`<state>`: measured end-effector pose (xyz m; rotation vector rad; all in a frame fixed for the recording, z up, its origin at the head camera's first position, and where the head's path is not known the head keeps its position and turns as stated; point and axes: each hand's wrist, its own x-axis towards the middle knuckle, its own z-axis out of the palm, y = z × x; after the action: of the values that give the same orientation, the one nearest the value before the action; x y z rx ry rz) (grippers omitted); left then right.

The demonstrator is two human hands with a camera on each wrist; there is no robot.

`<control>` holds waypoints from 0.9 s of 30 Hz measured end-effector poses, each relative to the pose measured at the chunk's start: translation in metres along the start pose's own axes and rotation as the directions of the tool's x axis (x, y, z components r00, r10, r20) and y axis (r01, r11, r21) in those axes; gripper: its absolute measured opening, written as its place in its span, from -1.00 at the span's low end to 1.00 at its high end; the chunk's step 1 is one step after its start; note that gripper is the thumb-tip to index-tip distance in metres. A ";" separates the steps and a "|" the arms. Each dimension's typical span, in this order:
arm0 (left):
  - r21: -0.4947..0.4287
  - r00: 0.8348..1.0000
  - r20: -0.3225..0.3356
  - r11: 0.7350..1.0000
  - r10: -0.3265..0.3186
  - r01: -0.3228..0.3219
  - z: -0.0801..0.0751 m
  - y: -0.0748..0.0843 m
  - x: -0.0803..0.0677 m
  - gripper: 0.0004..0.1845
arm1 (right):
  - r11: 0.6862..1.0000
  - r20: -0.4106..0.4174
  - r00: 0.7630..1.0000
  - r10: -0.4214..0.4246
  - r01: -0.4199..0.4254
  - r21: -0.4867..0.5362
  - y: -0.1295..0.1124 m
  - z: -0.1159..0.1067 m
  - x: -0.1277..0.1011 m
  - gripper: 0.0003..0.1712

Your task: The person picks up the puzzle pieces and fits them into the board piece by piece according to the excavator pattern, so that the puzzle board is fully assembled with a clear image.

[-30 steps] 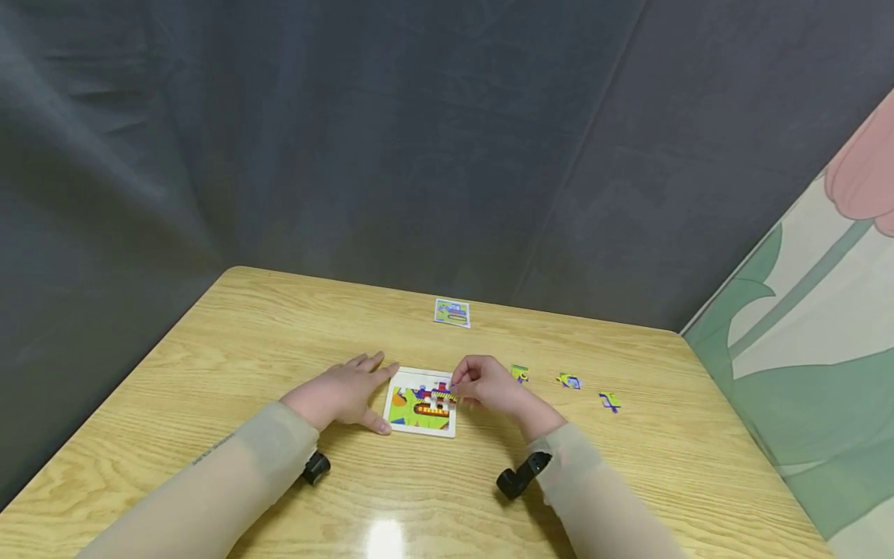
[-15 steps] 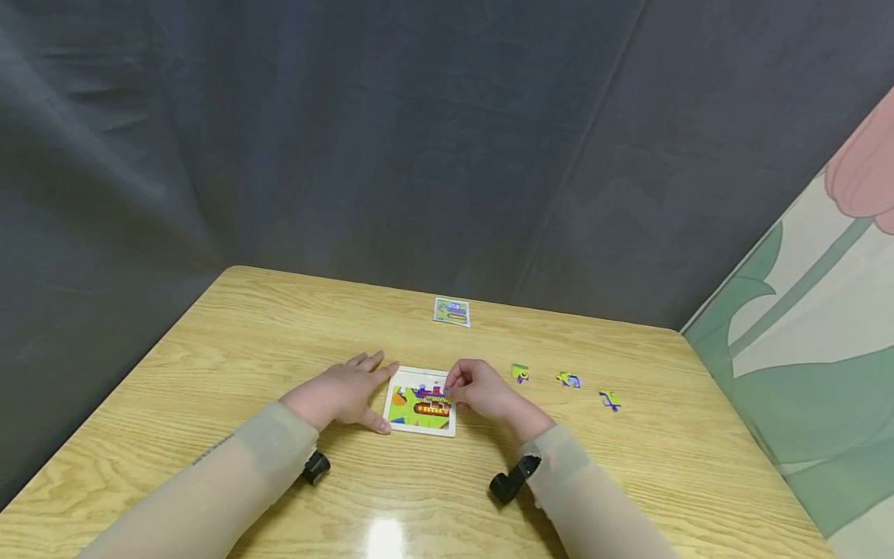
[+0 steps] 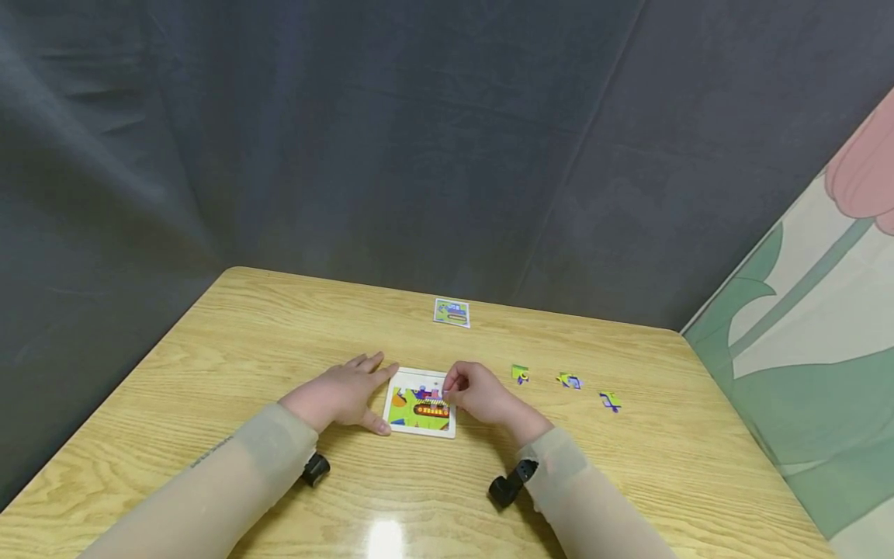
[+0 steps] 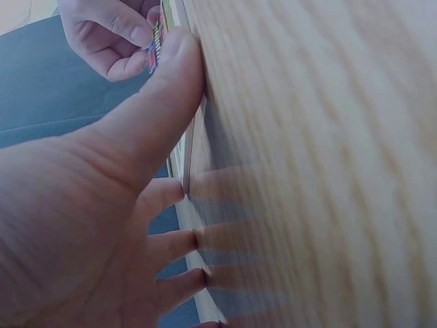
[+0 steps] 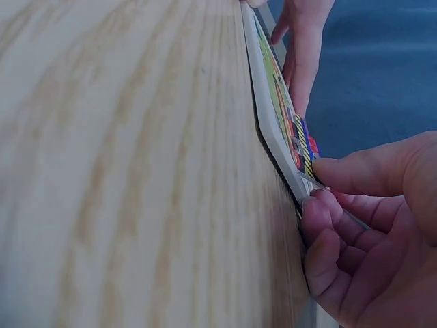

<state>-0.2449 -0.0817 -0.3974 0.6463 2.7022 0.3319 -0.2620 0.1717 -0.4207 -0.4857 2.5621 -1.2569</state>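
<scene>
A white-framed jigsaw tray [image 3: 422,433] lies on the table with a bright green and orange vehicle picture partly filled in. My left hand [image 3: 338,394] rests at its left side, fingers spread; the thumb [image 4: 160,102] touches the lower left corner and a fingertip reaches the upper left one. At the tray's right side, my right hand [image 3: 480,394] pinches a puzzle piece [image 5: 304,147] with yellow-black stripes and red and blue parts between thumb and fingers. The piece is tilted over the picture, close to the tray's right rim; its underside is hidden.
Three loose puzzle pieces lie to the right: a green one [image 3: 520,373], one with a light window [image 3: 570,380] and a green-blue one [image 3: 610,401]. Behind the tray sits a small picture card [image 3: 452,312]. A dark curtain [image 3: 419,155] hangs beyond the wooden table [image 3: 279,326].
My right hand has shifted a little left with the puzzle piece, from the tray's right edge to over its picture. The left hand has stayed where it was.
</scene>
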 end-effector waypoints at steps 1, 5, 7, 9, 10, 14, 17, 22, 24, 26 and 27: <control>-0.002 1.000 -0.001 1.000 0.001 -0.001 0.000 0.001 0.000 0.14 | 1.000 -0.001 1.000 -0.007 0.007 -0.010 0.000 0.000 0.000 -0.84; -0.011 1.000 -0.001 1.000 0.001 -0.001 -0.002 0.002 -0.002 0.14 | 0.998 -0.005 1.000 -0.029 0.028 -0.051 -0.001 0.000 -0.002 -0.82; -0.017 1.000 -0.002 1.000 0.003 -0.003 -0.002 0.002 -0.003 0.14 | 0.996 -0.008 0.999 -0.043 0.042 -0.079 -0.002 0.001 -0.002 -0.83; -0.021 1.000 -0.005 1.000 0.003 -0.003 -0.002 0.002 -0.003 0.14 | 0.993 -0.011 0.999 -0.048 0.047 -0.110 -0.002 0.002 -0.001 -0.83; -0.022 1.000 -0.007 1.000 0.004 -0.004 -0.002 0.002 -0.003 0.14 | 0.992 -0.013 0.999 -0.051 0.049 -0.120 -0.002 0.002 -0.001 -0.83; -0.016 1.000 -0.006 1.000 0.001 -0.001 0.000 0.001 -0.002 0.15 | 0.987 -0.015 0.999 -0.046 0.044 -0.157 -0.002 0.003 0.000 -0.84; -0.011 1.000 0.001 1.000 -0.004 0.004 0.000 0.000 -0.001 0.15 | 0.987 -0.018 0.999 -0.036 0.033 -0.160 -0.003 0.003 0.000 -0.82; -0.017 1.000 0.001 1.000 -0.001 0.001 -0.001 0.002 -0.002 0.14 | 0.990 -0.041 0.999 -0.021 0.015 -0.139 -0.003 0.002 0.000 -0.74; -0.015 1.000 0.000 1.000 0.000 0.000 -0.002 0.002 -0.003 0.14 | 0.990 -0.043 0.999 -0.025 0.019 -0.136 -0.002 0.001 0.000 -0.72; -0.015 1.000 0.000 1.000 -0.003 0.003 -0.003 0.004 -0.004 0.13 | 0.992 -0.043 0.999 -0.017 0.012 -0.129 -0.002 -0.001 0.000 -0.72; -0.017 1.000 0.000 1.000 -0.004 0.004 -0.003 0.004 -0.004 0.13 | 0.993 -0.043 0.999 -0.015 0.010 -0.116 -0.001 -0.003 0.000 -0.72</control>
<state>-0.2410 -0.0808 -0.3923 0.6361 2.6978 0.3529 -0.2625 0.1732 -0.4181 -0.5029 2.6833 -1.1397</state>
